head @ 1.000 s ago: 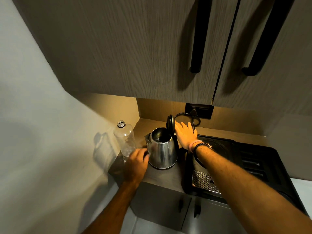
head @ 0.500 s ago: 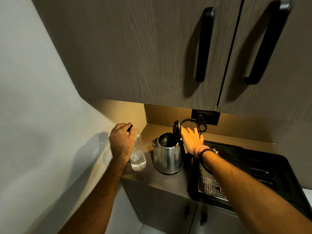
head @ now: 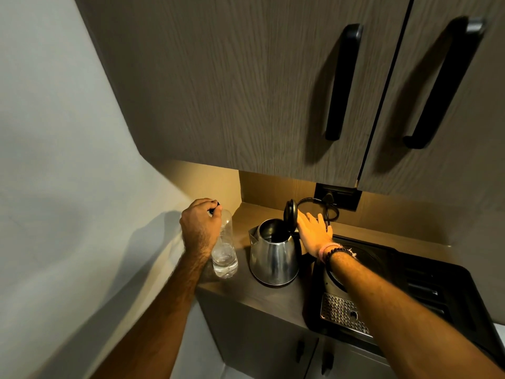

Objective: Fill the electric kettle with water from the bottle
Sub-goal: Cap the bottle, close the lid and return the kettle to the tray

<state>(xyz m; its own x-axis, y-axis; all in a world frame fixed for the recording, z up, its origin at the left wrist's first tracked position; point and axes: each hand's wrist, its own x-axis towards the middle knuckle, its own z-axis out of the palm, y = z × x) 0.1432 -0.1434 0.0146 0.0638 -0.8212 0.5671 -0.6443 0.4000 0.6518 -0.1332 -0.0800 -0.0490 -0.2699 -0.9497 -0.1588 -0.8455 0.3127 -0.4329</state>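
A steel electric kettle [head: 274, 255] stands on the countertop [head: 259, 294] with its black lid [head: 290, 214] tipped up and open. My right hand [head: 314, 232] rests flat against the back of the lid, fingers spread. Left of the kettle stands a clear plastic bottle [head: 225, 255] with a little water at the bottom. My left hand [head: 200, 225] is closed over the bottle's top, where a dark cap shows between the fingers.
A black coffee machine [head: 396, 291] with a perforated drip tray [head: 344, 313] sits right of the kettle. A coiled cord runs to a wall socket [head: 337, 195] behind. Upper cabinets [head: 246, 91] with black handles hang low overhead. A wall closes the left side.
My left hand rose from the counter by the kettle's base to the bottle's top and closed over it. The right hand stayed on the lid.
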